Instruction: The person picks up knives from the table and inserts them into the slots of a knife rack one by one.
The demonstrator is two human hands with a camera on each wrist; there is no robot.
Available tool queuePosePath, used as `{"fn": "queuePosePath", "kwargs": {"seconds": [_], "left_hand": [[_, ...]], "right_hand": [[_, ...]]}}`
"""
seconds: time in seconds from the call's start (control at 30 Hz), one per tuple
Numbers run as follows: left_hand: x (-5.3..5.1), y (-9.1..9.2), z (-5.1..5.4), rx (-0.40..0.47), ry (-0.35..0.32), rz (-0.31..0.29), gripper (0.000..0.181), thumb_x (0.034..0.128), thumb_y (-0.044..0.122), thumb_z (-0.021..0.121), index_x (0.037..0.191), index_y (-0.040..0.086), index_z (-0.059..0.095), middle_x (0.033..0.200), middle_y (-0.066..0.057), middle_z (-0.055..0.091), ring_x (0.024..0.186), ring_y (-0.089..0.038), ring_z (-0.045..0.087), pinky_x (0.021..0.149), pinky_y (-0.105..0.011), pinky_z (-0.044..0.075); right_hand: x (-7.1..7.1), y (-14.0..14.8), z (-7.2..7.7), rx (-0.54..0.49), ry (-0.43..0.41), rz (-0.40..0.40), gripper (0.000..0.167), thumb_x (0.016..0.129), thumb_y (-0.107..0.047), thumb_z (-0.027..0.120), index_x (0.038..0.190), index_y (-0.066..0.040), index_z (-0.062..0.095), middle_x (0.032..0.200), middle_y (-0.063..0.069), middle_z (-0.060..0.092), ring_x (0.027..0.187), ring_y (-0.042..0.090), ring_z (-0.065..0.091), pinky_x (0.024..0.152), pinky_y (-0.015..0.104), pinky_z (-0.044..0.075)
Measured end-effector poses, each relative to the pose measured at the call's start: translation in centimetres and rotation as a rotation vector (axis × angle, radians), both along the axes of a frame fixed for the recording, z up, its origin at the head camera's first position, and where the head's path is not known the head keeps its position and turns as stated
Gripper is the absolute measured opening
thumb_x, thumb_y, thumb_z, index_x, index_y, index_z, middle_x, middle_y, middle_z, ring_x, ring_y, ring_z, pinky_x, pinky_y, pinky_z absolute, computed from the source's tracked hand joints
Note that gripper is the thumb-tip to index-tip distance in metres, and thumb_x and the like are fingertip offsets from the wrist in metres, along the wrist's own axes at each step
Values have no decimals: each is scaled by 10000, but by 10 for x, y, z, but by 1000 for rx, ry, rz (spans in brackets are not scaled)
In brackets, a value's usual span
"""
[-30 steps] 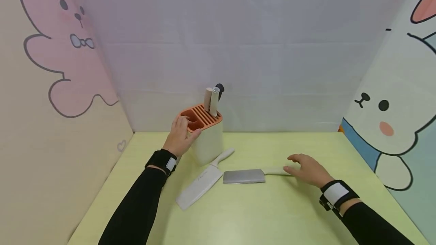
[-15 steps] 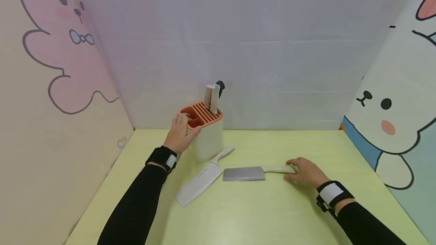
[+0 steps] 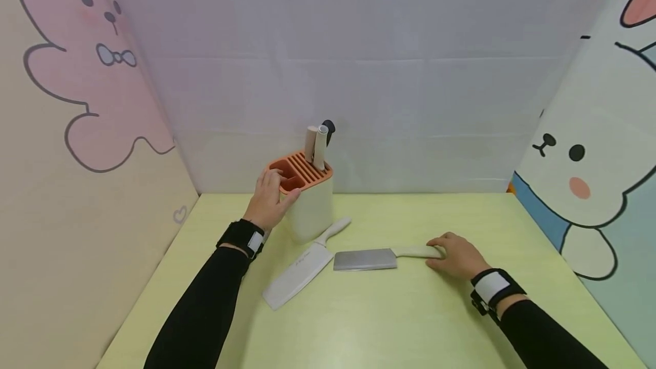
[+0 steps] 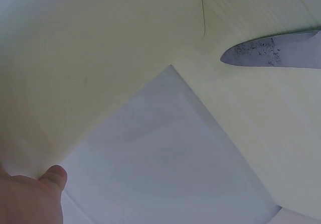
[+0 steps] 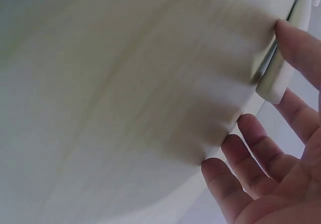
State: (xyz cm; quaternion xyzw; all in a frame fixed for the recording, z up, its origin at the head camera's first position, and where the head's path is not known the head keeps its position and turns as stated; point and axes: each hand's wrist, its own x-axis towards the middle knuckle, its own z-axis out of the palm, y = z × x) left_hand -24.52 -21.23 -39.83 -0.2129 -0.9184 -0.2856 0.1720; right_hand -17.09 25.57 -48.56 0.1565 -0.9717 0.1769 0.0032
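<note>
My left hand (image 3: 269,201) grips the left rim of a cream knife block (image 3: 312,215) with an orange slotted top, fingers over the open compartment, thumb at the front edge. Only its thumb side (image 4: 35,199) shows in the left wrist view. On the table lies a grey-bladed cleaver (image 3: 365,259), blade to the left. My right hand (image 3: 456,257) pinches the end of its pale handle (image 5: 281,78) between thumb and index finger; the other fingers touch near the tabletop. A second cleaver (image 3: 298,276), white-bladed, lies diagonally before the block, handle towards the back.
Two pale-handled pieces (image 3: 319,147) and a black-handled one (image 3: 329,127) stand in the block. Another knife blade (image 4: 271,50) lies on the table, mostly hidden by the left forearm in the head view. Printed walls enclose the yellow table (image 3: 389,323).
My right hand has come down and slightly left, from hovering by the handle's end to pinching it. My left hand stays on the block; the head view has shifted a little.
</note>
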Motion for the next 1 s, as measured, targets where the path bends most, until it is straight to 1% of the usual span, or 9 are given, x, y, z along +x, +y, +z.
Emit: {"fn": "queuePosePath", "kwargs": {"seconds": [0.27,0.4,0.5,0.6,0.73,0.8,0.87,0.93,1.0], "left_hand": [[0,2,1,-5,-8,-6,586,965,572,429,1168,23,439,1385,-159,356,1395,-325,179,1153,-477,178],[1,2,4,-8,-18,-4,596,964,570,434,1184,16,437,1405,-169,344,1402,-337,168,1138,-491,208],[2,1,7,4,-35,-8,582,967,550,450,1178,8,443,1421,-183,335,1396,-353,177,1107,-511,258],[3,0,11,46,-59,-8,609,957,513,502,1249,-14,418,1472,-196,282,1388,-361,201,1088,-528,287],[2,-1,17,73,-49,32,811,909,544,565,1427,-24,306,1550,-210,159,1412,-382,176,1094,-572,267],[-1,-1,22,46,-33,54,896,888,598,557,1472,-14,264,1560,-218,133,1417,-397,163,1102,-588,238],[-5,1,29,0,-44,72,960,863,657,543,1489,-8,247,1561,-230,126,1422,-410,143,1110,-596,206],[-10,5,35,-60,-91,85,1027,837,703,533,1499,-18,223,1560,-249,118,1430,-421,110,1123,-590,176],[-13,9,40,-126,-156,100,1104,799,749,533,1512,-18,183,1561,-262,102,1437,-425,70,1132,-579,159]], "right_hand": [[0,4,-1,4,-2,-20,397,808,-320,775,1134,-106,700,1065,130,605,908,308,601,736,464,508],[-1,5,0,6,-13,-22,395,815,-320,770,1139,-107,697,1071,126,604,922,307,599,752,470,505],[-2,6,1,-1,-19,-16,387,816,-308,769,1132,-97,696,1059,116,605,928,304,597,767,477,501],[-2,7,1,-11,-30,-13,375,816,-299,770,1117,-89,696,1055,108,608,945,307,594,789,485,495],[-2,8,1,-21,-42,-8,362,821,-294,766,1106,-84,692,1076,110,610,989,327,590,823,498,489],[-2,8,1,-22,-41,-5,356,824,-291,764,1105,-85,691,1082,110,608,998,331,588,828,499,488],[-2,8,2,-20,-36,-3,349,826,-287,762,1102,-85,691,1081,110,609,994,330,589,826,497,489],[-1,9,3,-23,-36,-7,346,827,-284,762,1101,-85,691,1087,118,607,998,336,587,827,502,486],[0,9,2,-34,-42,-12,344,825,-281,763,1097,-82,693,1092,124,607,1006,343,584,834,506,483]]}}
